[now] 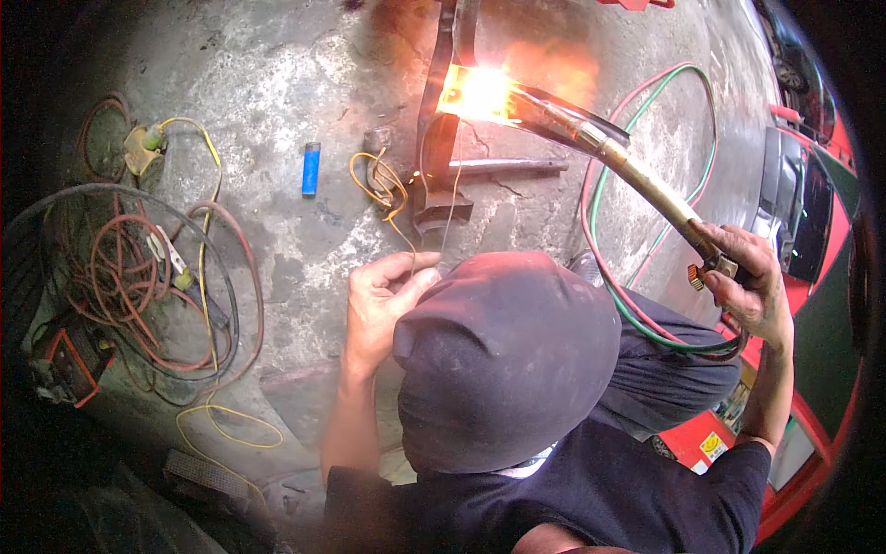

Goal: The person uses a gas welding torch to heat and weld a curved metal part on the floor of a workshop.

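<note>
My right hand [746, 277] is wrapped round the handle end of a gas torch [646, 180], beside its brass knob. The torch's long metal tube slants up and left to a bright glow [484, 92] at an upright metal piece [441, 148]. Flame and glare hide its tip and the heated spot. My left hand [383, 295] pinches a thin filler rod [452, 198] between thumb and fingers. The rod runs up toward the glow. A loosely coiled yellow wire [378, 180] also trails down to the left hand; whether it joins the rod cannot be told.
Red and green hoses [591, 208] loop on the right. A metal bar [508, 166] and blue lighter [312, 169] lie on the concrete. Tangled cables [129, 268] spread at left. A large dark-cloth form [508, 360] fills the lower middle; red equipment [692, 439] stands lower right.
</note>
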Motion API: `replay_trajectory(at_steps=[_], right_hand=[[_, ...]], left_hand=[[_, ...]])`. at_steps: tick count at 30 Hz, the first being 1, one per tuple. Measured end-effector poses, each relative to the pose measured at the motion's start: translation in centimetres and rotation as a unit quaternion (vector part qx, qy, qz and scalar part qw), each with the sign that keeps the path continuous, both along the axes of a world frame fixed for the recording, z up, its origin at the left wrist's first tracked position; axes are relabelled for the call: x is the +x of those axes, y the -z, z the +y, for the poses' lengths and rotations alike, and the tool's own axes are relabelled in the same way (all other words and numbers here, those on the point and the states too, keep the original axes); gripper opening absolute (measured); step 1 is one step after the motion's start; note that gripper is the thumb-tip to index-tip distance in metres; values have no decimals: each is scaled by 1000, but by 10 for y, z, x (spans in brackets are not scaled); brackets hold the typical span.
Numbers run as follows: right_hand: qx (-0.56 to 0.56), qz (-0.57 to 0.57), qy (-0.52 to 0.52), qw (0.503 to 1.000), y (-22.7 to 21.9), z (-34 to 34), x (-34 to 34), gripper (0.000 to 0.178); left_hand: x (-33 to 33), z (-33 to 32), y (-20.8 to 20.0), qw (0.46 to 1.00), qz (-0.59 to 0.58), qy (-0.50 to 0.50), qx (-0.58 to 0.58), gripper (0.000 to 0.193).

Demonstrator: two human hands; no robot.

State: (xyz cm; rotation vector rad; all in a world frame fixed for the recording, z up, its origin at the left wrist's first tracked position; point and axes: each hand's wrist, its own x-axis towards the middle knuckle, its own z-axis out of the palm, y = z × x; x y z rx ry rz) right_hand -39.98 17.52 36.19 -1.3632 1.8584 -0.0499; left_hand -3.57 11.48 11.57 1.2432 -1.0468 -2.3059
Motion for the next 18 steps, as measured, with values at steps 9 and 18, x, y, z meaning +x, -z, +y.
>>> replay_trajectory(at_steps=[9, 18], right_hand=[[3, -4, -1, 1000, 1, -1, 0, 59], [20, -6, 9, 1000, -1, -2, 0, 58]], left_hand=[[0, 1, 2, 1000, 5, -4, 0, 25], [1, 0, 0, 1000, 4, 0, -14, 24]])
